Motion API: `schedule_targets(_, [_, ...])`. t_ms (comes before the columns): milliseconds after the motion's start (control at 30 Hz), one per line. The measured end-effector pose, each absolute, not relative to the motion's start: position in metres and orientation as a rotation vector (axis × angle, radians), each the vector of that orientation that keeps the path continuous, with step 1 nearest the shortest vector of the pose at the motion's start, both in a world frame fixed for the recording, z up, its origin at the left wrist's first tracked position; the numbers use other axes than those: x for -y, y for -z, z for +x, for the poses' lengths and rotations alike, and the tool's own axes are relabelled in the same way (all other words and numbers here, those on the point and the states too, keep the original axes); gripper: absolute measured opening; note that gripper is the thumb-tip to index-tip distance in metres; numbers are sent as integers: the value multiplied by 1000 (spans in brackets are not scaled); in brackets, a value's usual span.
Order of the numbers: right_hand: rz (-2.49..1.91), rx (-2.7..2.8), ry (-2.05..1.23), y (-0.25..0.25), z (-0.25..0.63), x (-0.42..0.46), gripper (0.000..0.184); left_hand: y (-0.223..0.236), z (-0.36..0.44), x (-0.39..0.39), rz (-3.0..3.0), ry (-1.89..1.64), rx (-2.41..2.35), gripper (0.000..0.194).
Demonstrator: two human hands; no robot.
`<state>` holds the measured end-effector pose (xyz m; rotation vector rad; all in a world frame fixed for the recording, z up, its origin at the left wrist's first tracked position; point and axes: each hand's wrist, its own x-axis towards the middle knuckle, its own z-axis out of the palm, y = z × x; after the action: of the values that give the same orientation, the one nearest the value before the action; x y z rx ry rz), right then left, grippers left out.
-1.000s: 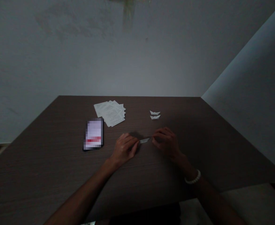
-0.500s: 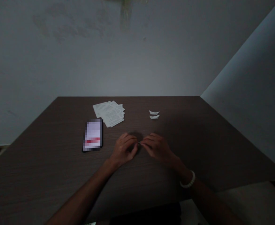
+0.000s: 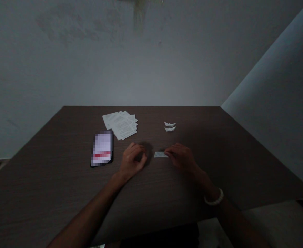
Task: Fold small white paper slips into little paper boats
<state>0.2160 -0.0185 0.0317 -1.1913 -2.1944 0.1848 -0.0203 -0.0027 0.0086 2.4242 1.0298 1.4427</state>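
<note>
One paper [image 3: 160,154] juts from right grip [image 3: 181,156]; left grip [image 3: 132,159] apart

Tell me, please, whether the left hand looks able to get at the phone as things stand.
Probably yes: the left hand appears to hold nothing, and the phone lies to its left with only tabletop visible between them. The small paper is in the right hand.

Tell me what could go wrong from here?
Only the right hand holds the small paper piece; with the left hand apart from it, it might slip. The two paper boats sit just beyond the right hand and could be knocked. The overlapping sheets might slide if brushed.
</note>
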Motion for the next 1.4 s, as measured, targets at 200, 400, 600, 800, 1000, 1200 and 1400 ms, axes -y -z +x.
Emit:
schedule_targets(200, [-1224,2143,-430,-28,214,14,11,-7,-18,6,2622,-1256,-918,27])
schedule_targets(400, [-1230,2060,-587,-24,212,11,14,-7,-16,8,2725,-1149,-848,25])
schedule_targets(600, [-1260,1971,-759,-25,210,8,18,-5,-19,8,2740,-1068,-861,23])
schedule_targets(800, [-1240,1939,-873,-27,207,8,19,-6,-19,8,2706,-1022,-844,21])
schedule_targets(1000, [-1211,1916,-957,-25,203,10,21,-5,-17,8,2710,-1065,-858,16])
schedule_targets(1200, [-1207,1638,-1120,-18,201,11,42,-5,-15,6,2492,-1193,-1071,18])
schedule_targets(1400, [-1263,1495,-1133,-16,188,21,40,-7,-13,6,2391,-1251,-1182,26])
